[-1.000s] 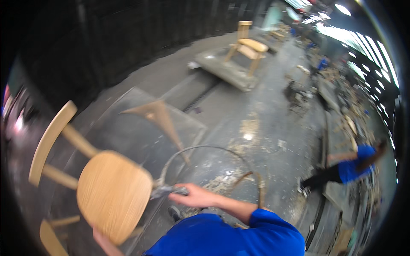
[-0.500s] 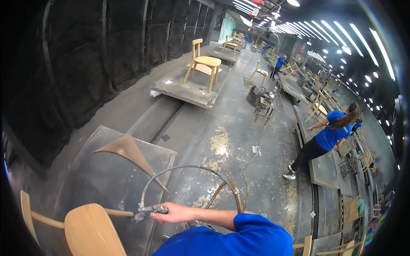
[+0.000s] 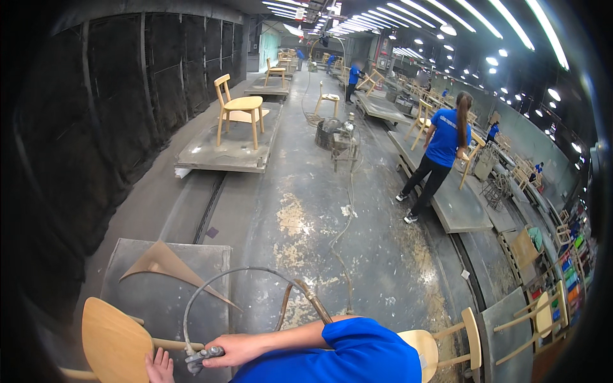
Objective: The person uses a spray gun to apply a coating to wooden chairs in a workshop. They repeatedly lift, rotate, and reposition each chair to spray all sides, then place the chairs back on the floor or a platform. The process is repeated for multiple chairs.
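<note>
- We had our right grip (image 3: 233,350) clasped around a grey metal spray gun (image 3: 196,361), low in our view and left of centre.
- A thin grey hose (image 3: 242,268) rose from the spray gun, arched to the right and came down near a brownish tube (image 3: 313,299) by our blue sleeve (image 3: 364,338).
- Our left grip (image 3: 159,369) was released, fingers extended and palm showing, at the edge of a pale wooden chair (image 3: 113,339); we could not tell whether it touched the wood.
- That chair was tilted at our lower left, one leg reaching toward the spray gun.
- Ahead of us, a brown pointed sheet (image 3: 167,260) lay on a low grey platform (image 3: 215,257).
- Farther off, a second chair (image 3: 244,104) stood upright on another platform.
- To our right, a co-worker (image 3: 447,138) stood with back turned.
</note>
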A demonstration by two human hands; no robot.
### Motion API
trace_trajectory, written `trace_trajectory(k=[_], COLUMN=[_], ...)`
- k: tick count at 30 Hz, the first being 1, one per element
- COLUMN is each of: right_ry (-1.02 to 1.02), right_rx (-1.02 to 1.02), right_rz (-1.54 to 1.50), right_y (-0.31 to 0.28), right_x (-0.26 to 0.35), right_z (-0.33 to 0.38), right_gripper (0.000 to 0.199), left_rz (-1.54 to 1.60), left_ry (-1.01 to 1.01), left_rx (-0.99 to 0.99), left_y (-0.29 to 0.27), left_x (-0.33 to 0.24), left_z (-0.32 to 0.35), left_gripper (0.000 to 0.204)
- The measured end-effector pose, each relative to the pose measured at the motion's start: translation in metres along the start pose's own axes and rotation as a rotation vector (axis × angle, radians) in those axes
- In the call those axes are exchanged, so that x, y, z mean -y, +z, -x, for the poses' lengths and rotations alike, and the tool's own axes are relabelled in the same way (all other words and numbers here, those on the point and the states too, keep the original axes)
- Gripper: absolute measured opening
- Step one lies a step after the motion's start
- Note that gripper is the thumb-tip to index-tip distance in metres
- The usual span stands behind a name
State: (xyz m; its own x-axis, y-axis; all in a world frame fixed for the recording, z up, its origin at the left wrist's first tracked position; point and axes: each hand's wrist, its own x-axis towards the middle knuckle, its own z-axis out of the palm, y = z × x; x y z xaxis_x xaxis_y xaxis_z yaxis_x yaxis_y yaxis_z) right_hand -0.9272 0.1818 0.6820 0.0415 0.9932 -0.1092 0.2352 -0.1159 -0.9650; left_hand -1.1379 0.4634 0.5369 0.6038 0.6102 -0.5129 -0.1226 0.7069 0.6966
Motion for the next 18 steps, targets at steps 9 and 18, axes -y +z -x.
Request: trace_trajectory(k=[9,18], right_ry=[0.072,0.085], right_rx=[-0.116,-0.078], right_rz=[-0.063,-0.041], right_y=[-0.007,-0.006], right_x=[-0.010,-0.010], right_z=[0.021,0.028], right_gripper=[0.049,0.048], left_rz=[-0.410,-0.923], left_ry=[0.906,1.384], left_rx=[-0.770,-0.679], left_y=[0.035,0.083], left_x=[0.000,-0.005], left_z=[0.079,0.107], left_gripper=[0.044,0.033])
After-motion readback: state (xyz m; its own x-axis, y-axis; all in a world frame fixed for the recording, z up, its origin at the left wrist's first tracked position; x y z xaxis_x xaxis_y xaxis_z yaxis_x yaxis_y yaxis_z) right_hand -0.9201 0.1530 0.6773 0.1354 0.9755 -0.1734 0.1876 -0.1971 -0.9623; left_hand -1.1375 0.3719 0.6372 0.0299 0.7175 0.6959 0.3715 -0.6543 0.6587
